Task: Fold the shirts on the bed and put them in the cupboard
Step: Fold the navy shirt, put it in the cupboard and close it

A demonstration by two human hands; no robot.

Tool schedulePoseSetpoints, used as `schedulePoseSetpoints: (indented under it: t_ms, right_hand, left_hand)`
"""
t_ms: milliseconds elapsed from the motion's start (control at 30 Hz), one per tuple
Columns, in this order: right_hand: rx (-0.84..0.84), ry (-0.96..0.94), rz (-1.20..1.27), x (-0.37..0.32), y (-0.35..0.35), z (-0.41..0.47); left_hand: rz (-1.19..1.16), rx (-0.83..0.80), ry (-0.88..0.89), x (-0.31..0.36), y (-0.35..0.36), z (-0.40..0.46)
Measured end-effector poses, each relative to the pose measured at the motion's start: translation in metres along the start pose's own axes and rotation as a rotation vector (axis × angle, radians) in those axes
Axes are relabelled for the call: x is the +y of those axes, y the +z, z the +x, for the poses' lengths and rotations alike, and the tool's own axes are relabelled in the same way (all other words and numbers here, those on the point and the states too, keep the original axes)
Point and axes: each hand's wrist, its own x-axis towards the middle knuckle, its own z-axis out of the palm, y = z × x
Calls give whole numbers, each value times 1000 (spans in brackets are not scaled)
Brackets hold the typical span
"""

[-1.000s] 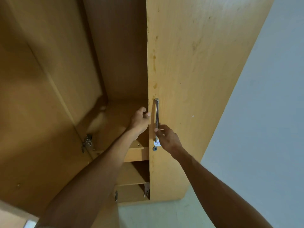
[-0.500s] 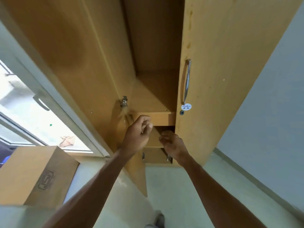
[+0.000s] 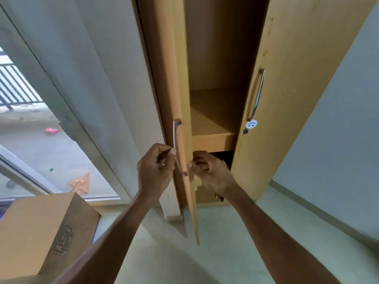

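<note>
Cupboard: the wooden cupboard stood straight ahead, both doors ajar, with a bare shelf showing in the gap between them.
Shirts: none showed in this view.
Left door: the left door was seen almost edge-on, its metal handle facing the window side.
Left hand: the left hand was raised on an outstretched forearm, its fingers curled around the lower part of that handle, thumb tip pressed near the bar.
Right hand: the right hand was reached forward just beside the left door's edge, below the shelf front, knuckles up and fingers bent inward; whether they gripped the door edge or something small could not be told.
Right door: the right door hung open towards the wall, carrying a curved metal handle, a round white sticker and a keyhole below it.
Surroundings: a cardboard box sat at lower left, near a large window; pale floor lay beneath the arms.
</note>
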Motion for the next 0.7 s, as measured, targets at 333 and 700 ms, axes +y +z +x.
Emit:
schedulePoseSetpoints:
  t_ms: [333,700]
  right_hand:
    - [451,-104,-166,-50,22,-8]
    - [599,-65,-376,-40,-28,7]
  left_hand:
    - [-53,-415,-166,-29,4,40]
    - [-19,-582,-96,-18,52,66]
